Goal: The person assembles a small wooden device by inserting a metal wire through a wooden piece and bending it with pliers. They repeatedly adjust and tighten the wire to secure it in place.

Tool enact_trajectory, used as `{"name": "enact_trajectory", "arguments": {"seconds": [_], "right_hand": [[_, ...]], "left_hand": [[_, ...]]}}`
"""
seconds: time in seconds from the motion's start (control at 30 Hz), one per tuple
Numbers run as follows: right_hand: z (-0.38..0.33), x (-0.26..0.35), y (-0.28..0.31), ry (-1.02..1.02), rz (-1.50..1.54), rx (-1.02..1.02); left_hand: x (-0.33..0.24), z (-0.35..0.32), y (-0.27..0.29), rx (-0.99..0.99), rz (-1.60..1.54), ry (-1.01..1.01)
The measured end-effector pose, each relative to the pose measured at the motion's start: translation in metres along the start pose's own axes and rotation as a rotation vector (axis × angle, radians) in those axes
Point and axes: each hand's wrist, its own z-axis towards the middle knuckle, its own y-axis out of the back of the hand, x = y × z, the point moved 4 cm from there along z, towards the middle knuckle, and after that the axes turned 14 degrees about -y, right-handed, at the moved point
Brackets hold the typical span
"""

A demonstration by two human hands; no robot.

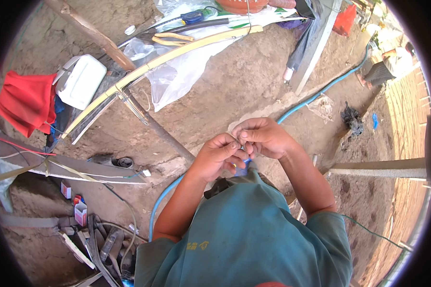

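Note:
Close together in front of my chest, my left hand (221, 153) and my right hand (261, 137) almost meet at their fingertips. Thumb and forefinger of the right hand are pinched together. The left fingers are curled in, with the thumb against the forefinger. Whatever they pinch is too small to make out. Below the hands, a bit of blue (243, 167) shows past the hem of my teal shirt (254, 225).
A blue hose (321, 92) runs along the dirt floor behind my hands. Ahead, a yellowish strip of wood (172, 53) carries plastic sheeting (187, 76) and tools. At left are a white container (84, 81) and red cloth (26, 103). A person (390, 64) is at the far right.

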Motion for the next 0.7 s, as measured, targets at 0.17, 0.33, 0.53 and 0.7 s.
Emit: {"name": "enact_trajectory", "arguments": {"seconds": [0.17,0.33,0.53,0.7], "right_hand": [[-0.006,-0.001,-0.003,-0.007,0.012,-0.038],[-0.016,0.001,-0.003,-0.015,-0.092,-0.073],[-0.013,-0.009,-0.006,0.077,0.06,-0.011],[-0.013,-0.012,-0.011,0.072,0.176,0.058]], "left_hand": [[0.003,0.001,0.003,-0.022,0.031,0.002],[0.005,0.001,0.001,-0.003,0.065,-0.024],[-0.007,0.003,-0.007,0.031,0.103,-0.083],[-0.006,0.001,-0.004,0.049,0.058,-0.086]]}}
